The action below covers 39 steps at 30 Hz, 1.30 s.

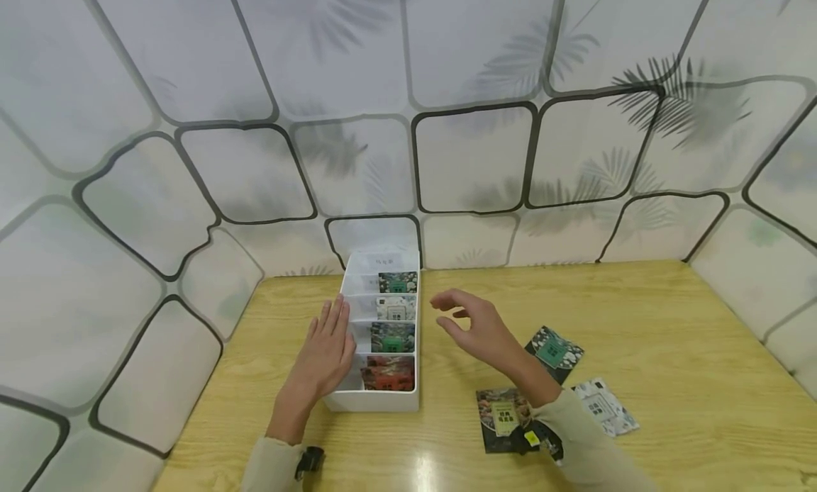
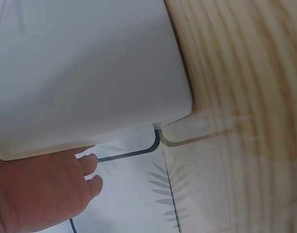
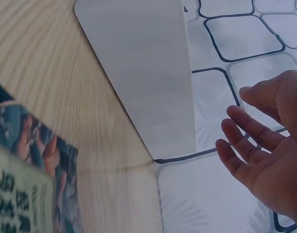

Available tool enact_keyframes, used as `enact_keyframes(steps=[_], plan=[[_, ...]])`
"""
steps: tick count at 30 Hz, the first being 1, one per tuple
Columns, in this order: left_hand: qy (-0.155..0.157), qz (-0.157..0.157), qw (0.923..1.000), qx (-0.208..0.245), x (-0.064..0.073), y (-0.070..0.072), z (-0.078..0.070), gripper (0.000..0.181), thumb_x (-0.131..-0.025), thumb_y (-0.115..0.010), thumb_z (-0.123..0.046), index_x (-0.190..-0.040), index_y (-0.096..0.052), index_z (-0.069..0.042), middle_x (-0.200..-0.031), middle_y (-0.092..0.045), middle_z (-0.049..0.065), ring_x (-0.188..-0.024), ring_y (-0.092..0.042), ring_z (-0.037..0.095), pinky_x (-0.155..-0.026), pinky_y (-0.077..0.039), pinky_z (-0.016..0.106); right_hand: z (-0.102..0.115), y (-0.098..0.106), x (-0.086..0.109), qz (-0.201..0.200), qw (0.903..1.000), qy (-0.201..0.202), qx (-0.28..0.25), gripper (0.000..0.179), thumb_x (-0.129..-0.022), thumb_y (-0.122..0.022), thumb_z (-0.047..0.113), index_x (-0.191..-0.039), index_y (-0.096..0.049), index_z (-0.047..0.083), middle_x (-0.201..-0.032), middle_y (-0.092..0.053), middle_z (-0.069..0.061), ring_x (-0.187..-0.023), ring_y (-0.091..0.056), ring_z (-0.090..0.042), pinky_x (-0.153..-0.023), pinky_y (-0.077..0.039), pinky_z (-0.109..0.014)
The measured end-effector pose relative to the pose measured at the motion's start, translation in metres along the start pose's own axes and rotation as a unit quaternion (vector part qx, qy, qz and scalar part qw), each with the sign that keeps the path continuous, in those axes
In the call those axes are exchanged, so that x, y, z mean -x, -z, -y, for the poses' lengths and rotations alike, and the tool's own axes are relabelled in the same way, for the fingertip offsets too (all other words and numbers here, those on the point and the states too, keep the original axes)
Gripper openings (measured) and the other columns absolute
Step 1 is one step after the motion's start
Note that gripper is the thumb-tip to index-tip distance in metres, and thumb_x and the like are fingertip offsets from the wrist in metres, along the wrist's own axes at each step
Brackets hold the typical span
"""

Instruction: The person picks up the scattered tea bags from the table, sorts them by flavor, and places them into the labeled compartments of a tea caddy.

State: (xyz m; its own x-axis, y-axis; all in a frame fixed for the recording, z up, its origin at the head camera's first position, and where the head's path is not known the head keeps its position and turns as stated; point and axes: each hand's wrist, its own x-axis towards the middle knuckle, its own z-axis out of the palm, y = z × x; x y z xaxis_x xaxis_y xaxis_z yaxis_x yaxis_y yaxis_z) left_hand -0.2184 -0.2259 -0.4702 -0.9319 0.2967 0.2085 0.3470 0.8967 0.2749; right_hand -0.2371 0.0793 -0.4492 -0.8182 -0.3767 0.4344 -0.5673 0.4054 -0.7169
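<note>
A white compartment box (image 1: 373, 401) stands on the table, with sachets upright in its sections. My left hand (image 1: 325, 347) lies flat along the box's left edge, fingers straight; in the left wrist view it is beside the box's white wall (image 2: 90, 73). To the right of the box my right hand (image 1: 481, 329) hovers with loosely curved fingers, thumb apart, holding nothing. From front to back the box holds red sachets (image 1: 389, 373), a dark sachet with a green label (image 1: 392, 337), a white sachet (image 1: 396, 309) and another dark green-labelled sachet (image 1: 398, 283).
Three sachets lie on the wooden table (image 1: 670, 322), right of the box: a dark one with a yellow-green label (image 1: 501, 415), partly behind the right wrist, a green-labelled one (image 1: 554, 350) and a white one (image 1: 606, 410). A patterned wall (image 1: 472, 159) closes off the back.
</note>
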Motion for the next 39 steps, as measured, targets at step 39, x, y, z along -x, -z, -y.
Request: enact_keyframes(steps=[39], plan=[[0.008,-0.002,0.9999,0.006,0.0,0.0,0.0,0.056,-0.109,-0.034,-0.017,-0.159,-0.026,0.008,-0.168,-0.019,0.022,-0.154,-0.015,0.042,-0.121,-0.019,0.062,-0.026,0.047,0.103,0.224,0.9702,-0.059,0.071,0.048,-0.096,-0.073,0.039,-0.135,-0.06,0.015,-0.133,-0.061,0.0,-0.12,-0.06,-0.028,-0.093,-0.053,-0.049]])
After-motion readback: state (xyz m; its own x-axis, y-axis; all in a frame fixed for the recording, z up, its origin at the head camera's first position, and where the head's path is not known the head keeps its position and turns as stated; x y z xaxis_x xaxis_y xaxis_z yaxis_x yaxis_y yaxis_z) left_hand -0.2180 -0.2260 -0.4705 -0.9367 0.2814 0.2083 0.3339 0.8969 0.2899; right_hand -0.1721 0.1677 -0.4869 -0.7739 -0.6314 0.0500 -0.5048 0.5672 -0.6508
